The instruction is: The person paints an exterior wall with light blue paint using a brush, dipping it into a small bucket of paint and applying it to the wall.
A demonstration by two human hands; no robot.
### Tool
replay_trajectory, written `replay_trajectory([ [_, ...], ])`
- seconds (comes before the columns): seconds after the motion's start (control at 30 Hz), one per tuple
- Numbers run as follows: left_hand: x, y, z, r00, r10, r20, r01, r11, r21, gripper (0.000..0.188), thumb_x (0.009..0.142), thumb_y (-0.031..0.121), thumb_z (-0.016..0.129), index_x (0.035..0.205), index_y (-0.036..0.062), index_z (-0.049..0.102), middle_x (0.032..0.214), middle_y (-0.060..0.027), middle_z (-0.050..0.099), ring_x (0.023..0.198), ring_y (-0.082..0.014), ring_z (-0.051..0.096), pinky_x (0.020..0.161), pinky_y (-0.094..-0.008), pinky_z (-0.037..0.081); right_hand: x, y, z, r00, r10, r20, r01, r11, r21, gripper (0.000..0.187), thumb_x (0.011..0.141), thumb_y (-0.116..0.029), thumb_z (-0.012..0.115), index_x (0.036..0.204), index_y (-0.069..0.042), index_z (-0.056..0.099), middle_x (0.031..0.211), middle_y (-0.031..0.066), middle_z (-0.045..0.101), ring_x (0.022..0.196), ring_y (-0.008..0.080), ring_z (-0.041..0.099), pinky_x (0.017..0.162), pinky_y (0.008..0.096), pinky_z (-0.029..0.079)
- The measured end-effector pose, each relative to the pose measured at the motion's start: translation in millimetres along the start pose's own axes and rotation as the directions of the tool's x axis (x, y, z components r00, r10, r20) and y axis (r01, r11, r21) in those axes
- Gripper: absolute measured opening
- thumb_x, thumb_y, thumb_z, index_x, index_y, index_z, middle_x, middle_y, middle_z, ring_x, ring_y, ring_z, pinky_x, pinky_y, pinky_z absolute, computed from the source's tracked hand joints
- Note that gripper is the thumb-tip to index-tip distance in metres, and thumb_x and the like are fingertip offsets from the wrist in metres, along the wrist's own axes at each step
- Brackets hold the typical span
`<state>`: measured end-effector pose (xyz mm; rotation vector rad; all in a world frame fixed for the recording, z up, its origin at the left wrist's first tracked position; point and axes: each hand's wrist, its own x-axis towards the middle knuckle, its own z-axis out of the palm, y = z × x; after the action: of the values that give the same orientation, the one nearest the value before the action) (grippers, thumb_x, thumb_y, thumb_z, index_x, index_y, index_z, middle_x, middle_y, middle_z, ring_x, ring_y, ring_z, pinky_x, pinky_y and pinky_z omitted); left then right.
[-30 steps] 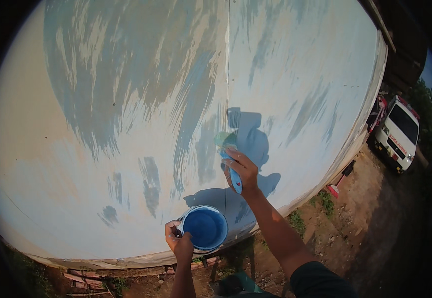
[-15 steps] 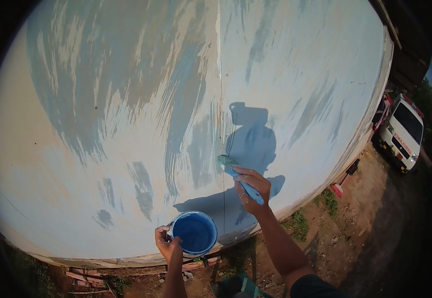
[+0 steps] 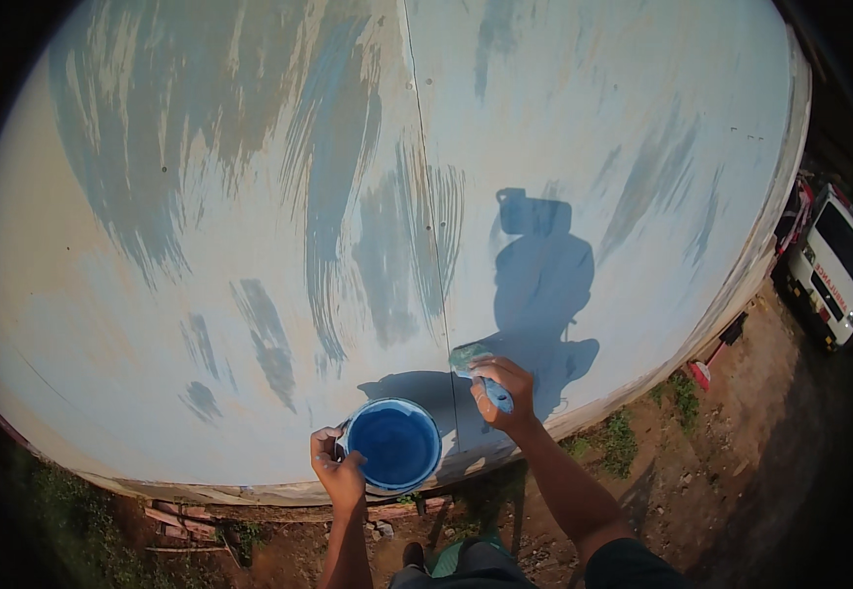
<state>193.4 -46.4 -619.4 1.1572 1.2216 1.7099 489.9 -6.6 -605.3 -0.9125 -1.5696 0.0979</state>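
Gripping the brush [image 3: 470,360] just below and right of the frame's centre, the right hand [image 3: 512,388] holds its bristles beside the wall's [image 3: 250,226] seam. At lower centre, the left hand [image 3: 338,468] clasps the left side of the bucket [image 3: 437,439], blue inside.

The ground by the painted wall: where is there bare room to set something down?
Barest is the dirt between the green weeds by the wall and the white van, partly shaded. It is crowded at lower left, where reddish pieces lie, and around the bucket in the left hand and the brush in the right hand.
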Motion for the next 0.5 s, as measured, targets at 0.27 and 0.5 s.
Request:
replay_trajectory([
  [0.27,-3,-27,-13,1.000,0.002,0.006,-0.002,1.000,-0.001,0.048,0.063,-0.019,0.055,0.104,0.0060,0.053,0.100,-0.0048,0.060,0.078,-0.0087,0.048,0.058,-0.0215,0.038,87,-33,-20,0.917,-0.282,-0.281,0.304,0.952,0.036,0.015,0.077,-0.001,0.072,0.089,0.006,0.066,0.102,0.0211,0.073,0.100,0.0350,0.075,0.088,0.0395,0.059],
  [0.5,13,-44,-8,0.996,-0.004,0.085,0.010,0.997,-0.078,0.048,0.063,-0.021,0.054,0.103,0.0047,0.054,0.106,-0.0084,0.064,0.085,-0.0136,0.059,0.060,-0.0232,0.046,6,31,16,0.949,-0.307,0.076,0.314,0.945,-0.097,0.013,0.075,-0.001,0.072,0.086,0.002,0.066,0.100,0.0206,0.072,0.096,0.0343,0.074,0.086,0.0385,0.060],
])
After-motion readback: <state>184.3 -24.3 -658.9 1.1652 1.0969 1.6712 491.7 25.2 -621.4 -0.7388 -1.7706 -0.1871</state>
